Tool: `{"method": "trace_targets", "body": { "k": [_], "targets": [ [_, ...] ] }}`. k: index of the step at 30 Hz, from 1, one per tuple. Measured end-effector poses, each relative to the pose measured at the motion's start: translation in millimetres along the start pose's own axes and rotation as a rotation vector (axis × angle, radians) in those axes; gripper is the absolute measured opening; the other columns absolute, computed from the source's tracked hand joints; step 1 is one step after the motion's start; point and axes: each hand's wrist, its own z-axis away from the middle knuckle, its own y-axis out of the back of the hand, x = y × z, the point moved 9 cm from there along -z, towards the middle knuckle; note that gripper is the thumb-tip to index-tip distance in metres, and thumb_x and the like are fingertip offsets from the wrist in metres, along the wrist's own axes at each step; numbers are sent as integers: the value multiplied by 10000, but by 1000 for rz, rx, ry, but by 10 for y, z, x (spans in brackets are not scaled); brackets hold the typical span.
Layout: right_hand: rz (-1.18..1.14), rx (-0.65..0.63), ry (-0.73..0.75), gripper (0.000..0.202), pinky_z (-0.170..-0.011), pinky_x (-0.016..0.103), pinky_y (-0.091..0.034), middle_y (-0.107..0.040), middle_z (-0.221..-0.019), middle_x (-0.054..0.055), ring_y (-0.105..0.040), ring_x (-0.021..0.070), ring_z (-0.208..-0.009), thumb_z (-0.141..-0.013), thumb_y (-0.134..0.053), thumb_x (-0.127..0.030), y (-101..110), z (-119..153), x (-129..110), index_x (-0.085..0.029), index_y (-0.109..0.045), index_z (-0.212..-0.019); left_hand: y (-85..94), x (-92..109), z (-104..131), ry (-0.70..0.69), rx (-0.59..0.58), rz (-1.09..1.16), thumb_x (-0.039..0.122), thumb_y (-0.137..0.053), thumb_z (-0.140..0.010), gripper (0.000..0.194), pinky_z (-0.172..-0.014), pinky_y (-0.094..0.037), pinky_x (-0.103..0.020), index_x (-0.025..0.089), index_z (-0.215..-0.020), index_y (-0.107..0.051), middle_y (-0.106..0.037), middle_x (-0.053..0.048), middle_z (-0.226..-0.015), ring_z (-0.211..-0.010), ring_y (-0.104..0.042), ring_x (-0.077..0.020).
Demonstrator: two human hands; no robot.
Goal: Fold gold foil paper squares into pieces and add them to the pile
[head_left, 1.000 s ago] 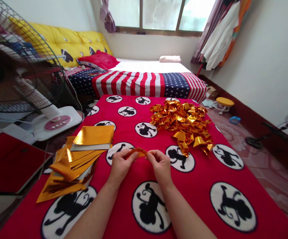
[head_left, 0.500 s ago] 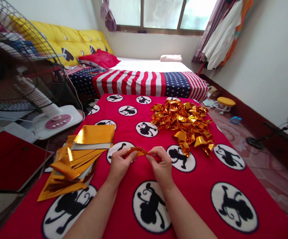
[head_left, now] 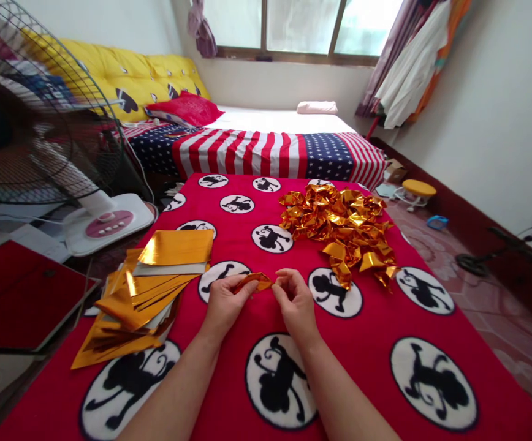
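Note:
A small folded piece of gold foil paper (head_left: 260,280) is pinched in my left hand (head_left: 227,301), above the red cloth. At the right tip of that piece, my right hand (head_left: 295,301) has its thumb and fingertips closed on the foil. Flat gold and pale sheets (head_left: 146,294) lie in a loose, fanned stack to the left of my hands. Beyond my right hand, toward the far right of the cloth, sits a heap of crumpled-looking folded gold pieces (head_left: 339,214).
The red cloth with monkey circles (head_left: 353,380) covers the surface under my hands. A fan (head_left: 110,223) stands at the left, near a dark red board (head_left: 13,300). Behind is a bed (head_left: 243,150); a yellow stool (head_left: 418,188) is at the right.
My right hand has shifted slightly at the foil's right end, and the foil between my hands looks a little more compact. The stack and the heap are unchanged.

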Motion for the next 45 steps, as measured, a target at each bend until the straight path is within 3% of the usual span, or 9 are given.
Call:
{"method": "trace_targets", "body": {
  "k": [2, 5, 11, 20, 25, 29, 34, 39, 45],
  "targets": [
    [13, -39, 10, 168, -654, 241, -457, -614, -782, -2, -572, 143, -706, -801, -610, -258, -45, -2, -15, -205, -606, -960, -34, 22, 7, -10, -31, 1, 308, -687, -748, 186, -579, -474, -219, 145, -793, -765, -731, -36, -709, -629, -621, -152],
    [31, -44, -9, 108, -605, 235, -432, -606, -706, -4, -541, 136, -651, -814, -598, -285, -47, -7, 10, -191, -624, -768, -76, 18, 5, -11, -77, 0, 310, -693, -744, 183, -599, -488, -221, 148, -797, -762, -732, -39, -723, -645, -631, -154],
    [-31, 28, -99, 172, -505, 219, -334, -519, -583, -37, -436, 103, -527, -772, -625, -313, 55, -33, 83, -184, -592, -662, -16, -144, -50, 77, -43, 96, 312, -712, -716, 192, -531, -495, -207, 141, -799, -741, -718, -32, -669, -560, -630, -136],
    [-95, 42, -164, 164, -518, 231, -345, -549, -581, -25, -447, 110, -535, -735, -656, -316, 71, -36, 147, -173, -651, -657, 2, -123, -10, 113, -22, 169, 318, -694, -732, 192, -519, -517, -215, 130, -755, -729, -720, -33, -646, -528, -649, -146],
    [-74, 3, -135, 183, -506, 221, -340, -511, -566, -37, -428, 100, -521, -763, -636, -318, 37, -41, 114, -177, -611, -648, -2, -97, 1, 112, -9, 193, 308, -695, -718, 184, -491, -506, -202, 125, -717, -712, -701, -26, -624, -513, -625, -133],
    [-47, -45, -94, 184, -546, 219, -399, -566, -623, -20, -498, 113, -571, -787, -632, -325, -24, -37, 44, -174, -599, -688, -53, -91, 11, 76, -70, 129, 320, -685, -737, 203, -493, -483, -194, 120, -712, -710, -685, -28, -628, -514, -588, -116],
    [-136, -31, -167, 214, -526, 207, -407, -563, -582, -25, -500, 103, -539, -759, -665, -339, -36, -27, 80, -169, -612, -639, -103, -79, 15, 29, -129, 25, 334, -657, -779, 229, -484, -430, -180, 125, -692, -693, -665, -26, -618, -536, -582, -115],
    [-240, -9, -246, 212, -539, 214, -422, -578, -583, -21, -519, 109, -547, -719, -702, -350, -32, -10, 151, -163, -639, -640, -83, -104, 4, 52, -124, 54, 364, -589, -838, 272, -531, -464, -206, 134, -730, -688, -667, -18, -570, -514, -614, -132],
    [-169, -6, -225, 220, -543, 216, -417, -597, -601, -10, -529, 115, -567, -750, -681, -359, -18, -10, 150, -158, -660, -663, -112, -155, -10, 74, -149, 125, 396, -569, -851, 287, -512, -494, -226, 131, -853, -679, -700, -35, -626, -523, -659, -161]
  ]
}}
